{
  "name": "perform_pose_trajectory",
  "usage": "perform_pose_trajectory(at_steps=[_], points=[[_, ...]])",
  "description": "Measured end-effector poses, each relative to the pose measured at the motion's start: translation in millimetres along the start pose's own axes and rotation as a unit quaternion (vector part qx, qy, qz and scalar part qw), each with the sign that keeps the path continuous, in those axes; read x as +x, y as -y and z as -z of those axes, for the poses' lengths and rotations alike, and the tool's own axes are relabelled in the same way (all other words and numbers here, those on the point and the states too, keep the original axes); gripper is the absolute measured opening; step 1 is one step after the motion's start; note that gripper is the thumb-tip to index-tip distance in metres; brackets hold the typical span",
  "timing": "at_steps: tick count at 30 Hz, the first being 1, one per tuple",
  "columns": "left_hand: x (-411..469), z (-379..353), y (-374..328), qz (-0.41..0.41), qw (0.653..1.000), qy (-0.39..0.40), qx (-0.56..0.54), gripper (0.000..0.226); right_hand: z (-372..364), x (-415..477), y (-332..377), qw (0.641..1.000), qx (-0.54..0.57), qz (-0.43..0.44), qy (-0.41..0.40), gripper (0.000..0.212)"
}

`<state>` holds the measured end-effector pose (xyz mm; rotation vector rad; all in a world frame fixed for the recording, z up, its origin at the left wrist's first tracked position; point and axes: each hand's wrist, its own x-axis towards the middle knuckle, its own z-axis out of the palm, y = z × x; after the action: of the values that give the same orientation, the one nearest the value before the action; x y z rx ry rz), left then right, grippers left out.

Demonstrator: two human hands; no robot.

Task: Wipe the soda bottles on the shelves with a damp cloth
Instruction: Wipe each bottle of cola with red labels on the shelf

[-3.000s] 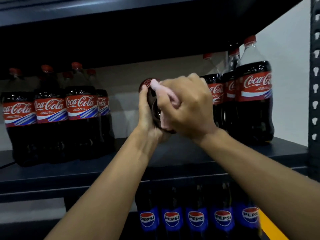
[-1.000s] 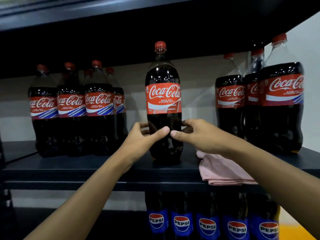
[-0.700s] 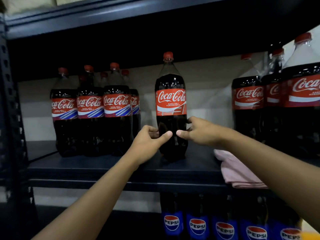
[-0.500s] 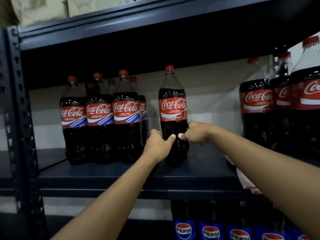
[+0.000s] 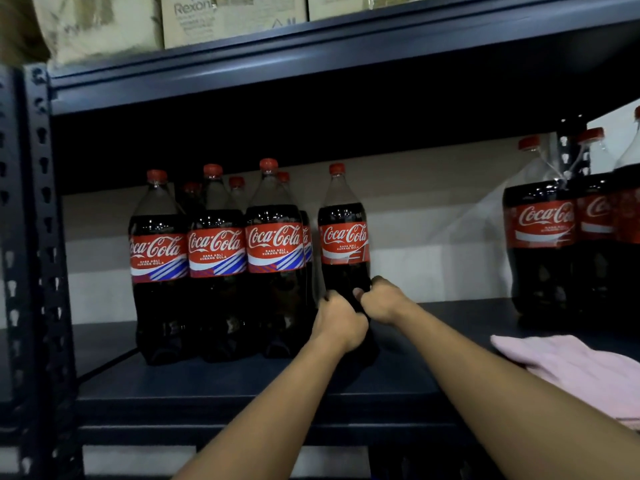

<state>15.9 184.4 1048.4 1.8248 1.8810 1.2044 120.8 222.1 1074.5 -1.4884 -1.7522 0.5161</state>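
A Coca-Cola bottle (image 5: 344,237) with a red cap stands upright on the dark shelf (image 5: 242,379), just right of a group of several Coca-Cola bottles (image 5: 216,258). My left hand (image 5: 341,323) and my right hand (image 5: 381,301) both grip its lower body from either side, fingers curled round it. The pink cloth (image 5: 585,368) lies folded on the shelf at the right, apart from both hands.
More Coca-Cola bottles (image 5: 547,237) stand at the right end of the shelf. A perforated upright post (image 5: 45,237) frames the left side. Cardboard boxes (image 5: 232,15) sit on the shelf above. Bare shelf lies between the held bottle and the right group.
The bottle was wiped tilted in the air, then stood on the shelf and the cloth laid down. Both hands have slid the bottle left and back toward the left group.
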Motion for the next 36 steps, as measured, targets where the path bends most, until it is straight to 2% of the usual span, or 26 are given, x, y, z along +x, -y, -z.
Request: perform_pose_trajectory(at_steps=[13,28,33,36], points=[[13.6,-3.4,14.2,0.008,0.999,-0.009,-0.043,0.060,-14.3,19.6,6.9,0.999,-0.031,0.023,0.011,0.037],[11.9,-1.0,18.3,0.002,1.000,0.024,0.006,0.067,-23.0,12.0,4.0,0.999,-0.027,0.014,-0.020,0.039],[-11.5,0.2,10.1,-0.037,0.997,0.032,0.053,0.050,-19.9,-4.0,6.9,0.999,-0.025,0.014,-0.044,0.038],[-29.5,3.9,-1.2,-0.089,0.995,0.005,0.042,0.031,-1.9,-23.3,11.2,0.995,-0.053,0.043,-0.077,0.042]])
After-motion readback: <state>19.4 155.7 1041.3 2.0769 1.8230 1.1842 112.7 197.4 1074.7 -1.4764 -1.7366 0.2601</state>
